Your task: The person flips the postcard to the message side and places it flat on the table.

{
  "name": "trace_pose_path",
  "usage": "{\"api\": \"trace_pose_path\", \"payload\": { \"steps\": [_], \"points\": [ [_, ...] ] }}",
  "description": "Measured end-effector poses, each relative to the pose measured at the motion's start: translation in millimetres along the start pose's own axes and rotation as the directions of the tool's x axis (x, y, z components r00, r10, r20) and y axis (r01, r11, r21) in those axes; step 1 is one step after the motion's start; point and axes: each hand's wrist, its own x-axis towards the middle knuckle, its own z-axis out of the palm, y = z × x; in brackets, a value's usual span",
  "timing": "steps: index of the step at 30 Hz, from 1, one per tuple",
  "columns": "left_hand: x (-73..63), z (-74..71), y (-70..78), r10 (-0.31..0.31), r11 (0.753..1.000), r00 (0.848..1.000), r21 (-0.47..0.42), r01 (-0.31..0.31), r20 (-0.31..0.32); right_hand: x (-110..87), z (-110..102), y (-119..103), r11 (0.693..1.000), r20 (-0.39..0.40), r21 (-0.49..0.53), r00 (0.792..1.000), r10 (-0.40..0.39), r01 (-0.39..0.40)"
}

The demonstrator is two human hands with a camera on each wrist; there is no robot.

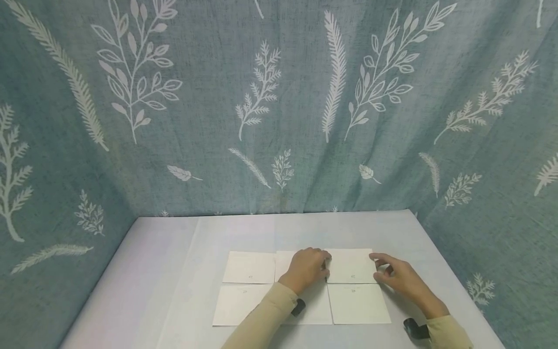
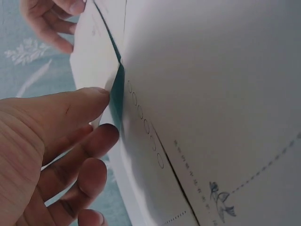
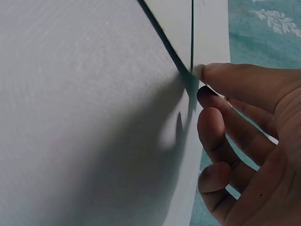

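Note:
Several white postcards lie edge to edge in two rows on the table. At the upper right, one postcard (image 1: 352, 264) has a hand at each side. My left hand (image 1: 305, 267) holds its left edge between thumb and fingers and covers part of the upper middle postcard (image 1: 285, 259). My right hand (image 1: 405, 281) pinches its right edge near the lower corner. Below it lies the lower right postcard (image 1: 359, 305). A row of ovals, a dotted line and a small bird are printed on a nearby postcard (image 2: 225, 84) in the left wrist view.
The upper left postcard (image 1: 252, 266) and lower left postcard (image 1: 237, 305) lie to the left, the latter partly behind my left sleeve (image 1: 266, 315). The white table (image 1: 131, 291) meets a teal leaf-patterned curtain (image 1: 196, 121) at the back and sides.

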Motion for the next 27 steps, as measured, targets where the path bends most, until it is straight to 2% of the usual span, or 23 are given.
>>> {"api": "trace_pose_path", "payload": {
  "steps": [7, 15, 27],
  "points": [
    [-2.6, 2.4, 0.3, -0.025, 1.000, 1.000, 0.010, 0.025, 0.017, 1.8, 5.4, 0.8, 0.999, 0.007, -0.036, 1.000, 0.012, -0.012],
    [-4.6, 3.9, 1.7, -0.014, 1.000, 1.000, 0.011, 0.014, -0.018, 2.6, 5.2, -1.4, 0.998, -0.002, -0.064, 1.000, 0.001, -0.001],
    [-3.3, 2.7, 3.9, -0.018, 0.999, 1.000, 0.048, 0.019, -0.024, 3.8, 5.6, -5.8, 0.994, -0.006, -0.112, 1.000, -0.014, 0.014]
  ]
}}
